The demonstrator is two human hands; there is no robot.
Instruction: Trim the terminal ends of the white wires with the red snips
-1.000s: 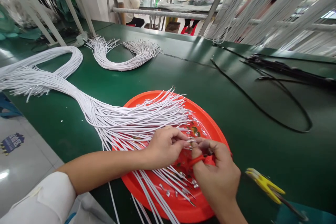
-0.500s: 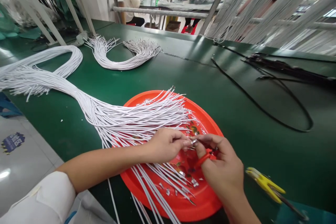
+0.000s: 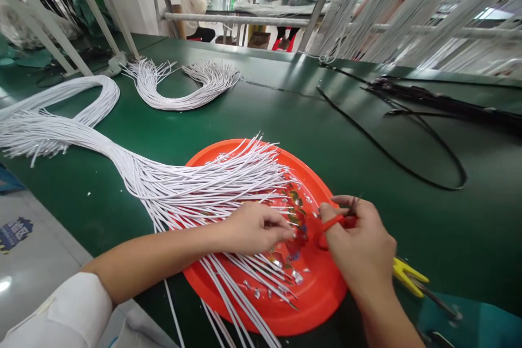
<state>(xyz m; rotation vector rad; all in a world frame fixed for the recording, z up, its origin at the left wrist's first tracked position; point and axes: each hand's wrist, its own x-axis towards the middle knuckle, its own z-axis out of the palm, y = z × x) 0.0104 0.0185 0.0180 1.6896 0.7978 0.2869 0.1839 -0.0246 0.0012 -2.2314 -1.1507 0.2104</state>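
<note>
A large bundle of white cables lies across a round red tray, its stripped ends fanned out over the tray. My left hand is over the cables, its thumb and fingers pinched on the end of a white cable, mostly hidden by the hand. At the tray's right rim, my right hand is closed around red-handled scissors; their blades are mostly hidden. Small scraps of silver foil are scattered on the tray.
Yellow-handled pliers lie right of the tray beside a teal piece. Black cables lie on the green table at right. A curved white cable bundle lies behind. Two people sit beyond the metal frame.
My right hand has moved right, away from my left fingertips, with the scissors still in it. My left hand stays over the cables. The whole view has shifted slightly.
</note>
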